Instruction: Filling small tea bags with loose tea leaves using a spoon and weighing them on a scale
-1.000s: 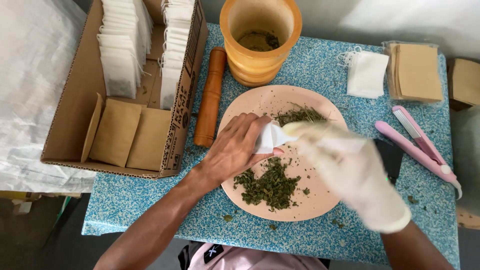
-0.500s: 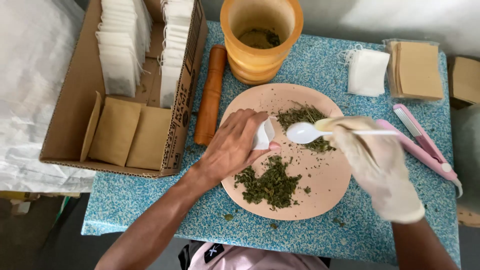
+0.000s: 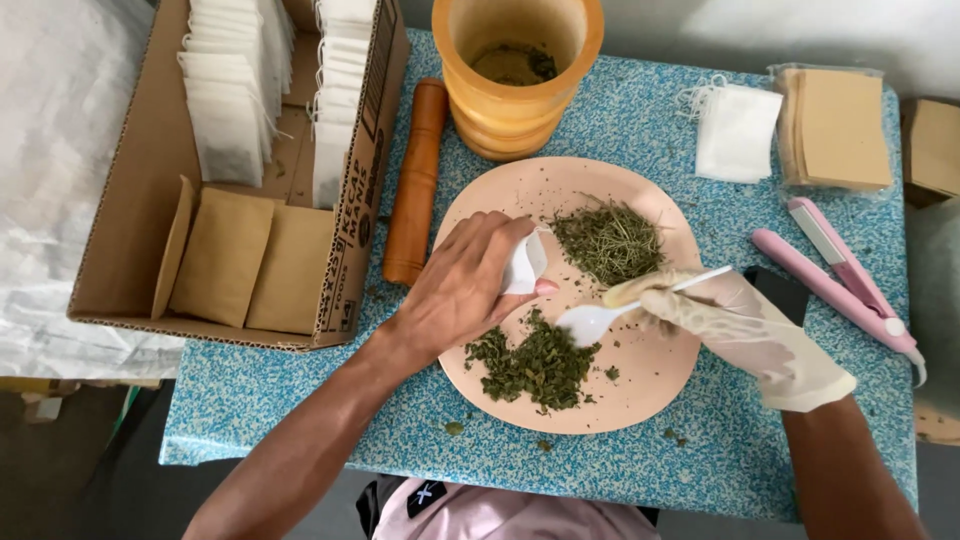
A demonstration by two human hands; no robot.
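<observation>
Cardboard box (image 3: 130, 230) of white sachets, wooden pestle (image 3: 415, 180), orange mortar (image 3: 520, 75), pink, seemingly hair-straightener tool (image 3: 835, 275).

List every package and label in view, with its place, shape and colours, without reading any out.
Cardboard box: left of the plate, open, brown, dark print on its side wall.
White sachets: rows standing in the box.
Brown envelopes: flat, at the box's front.
Clear packet of brown envelopes: table's far right.
White sachet: in the left hand.

Glossy plastic spoon (image 3: 600, 318), matt plate (image 3: 640, 385)
</observation>
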